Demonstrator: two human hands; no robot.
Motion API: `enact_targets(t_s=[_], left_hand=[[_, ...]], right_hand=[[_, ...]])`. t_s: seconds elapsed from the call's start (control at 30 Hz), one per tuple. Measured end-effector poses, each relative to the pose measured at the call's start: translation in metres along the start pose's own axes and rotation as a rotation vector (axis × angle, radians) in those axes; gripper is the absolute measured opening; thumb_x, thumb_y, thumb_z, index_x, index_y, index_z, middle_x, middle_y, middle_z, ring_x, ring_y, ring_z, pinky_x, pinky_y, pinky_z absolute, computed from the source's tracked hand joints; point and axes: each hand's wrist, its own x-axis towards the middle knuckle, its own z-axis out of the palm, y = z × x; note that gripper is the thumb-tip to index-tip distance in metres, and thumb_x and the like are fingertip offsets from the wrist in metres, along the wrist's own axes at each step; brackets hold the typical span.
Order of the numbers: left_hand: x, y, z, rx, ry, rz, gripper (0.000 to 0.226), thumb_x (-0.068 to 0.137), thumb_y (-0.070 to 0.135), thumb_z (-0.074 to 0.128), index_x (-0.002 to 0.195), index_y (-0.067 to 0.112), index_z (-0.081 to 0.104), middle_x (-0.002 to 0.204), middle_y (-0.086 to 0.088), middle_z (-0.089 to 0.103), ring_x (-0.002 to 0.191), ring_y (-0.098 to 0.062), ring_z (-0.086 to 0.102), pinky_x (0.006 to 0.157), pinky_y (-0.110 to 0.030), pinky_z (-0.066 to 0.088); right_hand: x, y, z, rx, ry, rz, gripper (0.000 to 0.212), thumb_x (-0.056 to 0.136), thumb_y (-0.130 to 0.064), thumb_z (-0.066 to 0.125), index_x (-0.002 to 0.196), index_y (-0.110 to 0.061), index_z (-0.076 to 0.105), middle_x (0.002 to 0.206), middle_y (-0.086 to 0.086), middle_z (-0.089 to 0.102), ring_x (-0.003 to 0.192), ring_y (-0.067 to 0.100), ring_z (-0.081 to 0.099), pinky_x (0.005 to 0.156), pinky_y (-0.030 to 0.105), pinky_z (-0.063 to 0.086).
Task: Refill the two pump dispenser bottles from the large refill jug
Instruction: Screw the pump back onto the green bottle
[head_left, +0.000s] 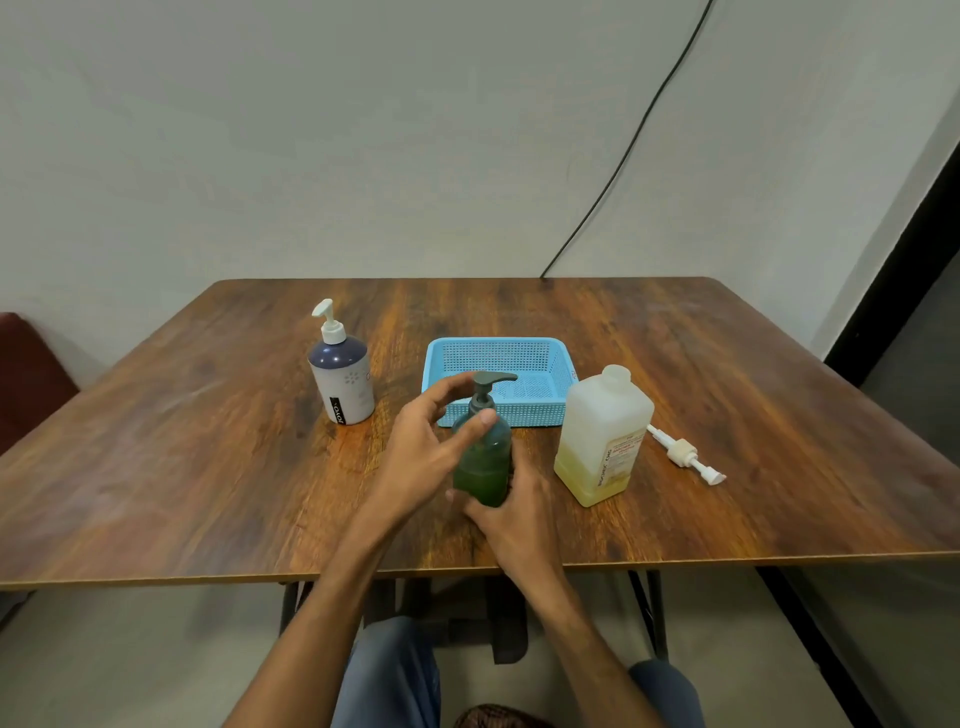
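A green pump bottle with a grey pump head stands upright near the table's front middle. My right hand grips its lower body. My left hand curls round the pump collar at its neck, thumb against the shoulder. To the right stands the large translucent refill jug, uncapped, with yellowish liquid low inside. Its white pump lies on the table just right of it. A white bottle with a dark shoulder and white pump stands at the left.
An empty blue perforated basket sits behind the green bottle. The wooden table meets a wall at the back. A black cable hangs down the wall to the table's far edge.
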Motion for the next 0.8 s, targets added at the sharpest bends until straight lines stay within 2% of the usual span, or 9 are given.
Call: enact_targets(t_s=[0.07, 0.17, 0.3, 0.4, 0.5, 0.57, 0.63, 0.73, 0.8], left_hand=[[0.0, 0.001, 0.007, 0.091, 0.13, 0.033, 0.046, 0.083, 0.032, 0.082, 0.123, 0.016, 0.066, 0.119, 0.005, 0.071, 0.116, -0.008, 0.064, 0.103, -0.034, 0.051], [0.001, 0.002, 0.013, 0.147, 0.238, 0.072, 0.034, 0.081, 0.023, 0.084, 0.11, 0.009, 0.07, 0.107, 0.001, 0.073, 0.104, -0.011, 0.068, 0.095, -0.037, 0.057], [-0.002, -0.001, 0.005, 0.097, 0.117, 0.044, 0.028, 0.093, 0.012, 0.071, 0.121, 0.01, 0.07, 0.117, 0.004, 0.073, 0.113, -0.004, 0.066, 0.101, -0.037, 0.054], [-0.002, -0.002, -0.003, 0.013, -0.018, 0.011, 0.035, 0.101, 0.008, 0.059, 0.136, 0.013, 0.06, 0.13, -0.002, 0.069, 0.127, -0.01, 0.061, 0.106, -0.034, 0.052], [-0.004, -0.001, -0.001, -0.059, -0.027, -0.005, 0.045, 0.098, 0.024, 0.062, 0.142, 0.025, 0.052, 0.134, 0.005, 0.065, 0.13, -0.004, 0.057, 0.103, -0.025, 0.052], [-0.005, -0.002, 0.005, -0.003, 0.111, 0.028, 0.05, 0.086, 0.038, 0.072, 0.133, 0.026, 0.059, 0.124, 0.01, 0.067, 0.121, -0.002, 0.06, 0.099, -0.02, 0.051], [-0.003, -0.003, 0.009, 0.025, 0.226, 0.061, 0.046, 0.079, 0.035, 0.082, 0.119, 0.018, 0.066, 0.112, 0.007, 0.071, 0.11, -0.006, 0.066, 0.092, -0.016, 0.052], [0.001, -0.005, 0.013, 0.022, 0.267, 0.061, 0.035, 0.076, 0.026, 0.086, 0.105, 0.012, 0.071, 0.103, 0.004, 0.074, 0.102, -0.007, 0.069, 0.086, -0.017, 0.054], [0.001, -0.009, 0.011, 0.043, 0.239, 0.075, 0.03, 0.082, 0.022, 0.081, 0.109, 0.011, 0.073, 0.106, 0.005, 0.075, 0.105, -0.007, 0.069, 0.088, -0.018, 0.055]], right_hand=[[0.0, 0.0, 0.0, -0.005, -0.002, 0.01, 0.087, 0.068, -0.046, 0.088, 0.141, -0.037, 0.041, 0.131, -0.017, 0.057, 0.124, 0.002, 0.052, 0.102, 0.037, 0.052], [0.0, 0.001, 0.0, -0.003, -0.003, 0.007, 0.083, 0.068, -0.044, 0.088, 0.137, -0.039, 0.042, 0.129, -0.017, 0.058, 0.122, 0.002, 0.053, 0.1, 0.038, 0.053], [0.001, 0.0, 0.0, -0.004, 0.006, -0.009, 0.082, 0.067, -0.044, 0.089, 0.137, -0.036, 0.045, 0.125, -0.016, 0.06, 0.118, 0.002, 0.055, 0.097, 0.038, 0.054], [0.001, 0.0, -0.001, -0.008, 0.005, -0.014, 0.08, 0.068, -0.044, 0.088, 0.136, -0.033, 0.047, 0.121, -0.015, 0.062, 0.115, 0.003, 0.057, 0.094, 0.038, 0.054], [0.0, 0.0, -0.001, -0.012, 0.0, -0.013, 0.084, 0.069, -0.045, 0.088, 0.14, -0.032, 0.045, 0.126, -0.014, 0.06, 0.119, 0.003, 0.055, 0.097, 0.038, 0.054], [0.0, 0.0, -0.001, -0.017, -0.004, -0.003, 0.086, 0.069, -0.046, 0.087, 0.142, -0.034, 0.043, 0.129, -0.014, 0.058, 0.122, 0.002, 0.053, 0.1, 0.038, 0.053], [0.0, 0.0, 0.0, -0.016, -0.009, 0.004, 0.087, 0.07, -0.046, 0.087, 0.143, -0.035, 0.041, 0.13, -0.014, 0.058, 0.123, 0.002, 0.052, 0.1, 0.038, 0.053], [0.0, 0.0, 0.0, -0.008, -0.014, 0.012, 0.087, 0.07, -0.045, 0.088, 0.142, -0.035, 0.041, 0.13, -0.014, 0.058, 0.122, 0.002, 0.053, 0.1, 0.038, 0.053], [0.0, 0.0, 0.0, 0.01, -0.015, 0.018, 0.085, 0.069, -0.043, 0.088, 0.141, -0.035, 0.043, 0.127, -0.014, 0.059, 0.12, 0.003, 0.055, 0.099, 0.038, 0.054]])
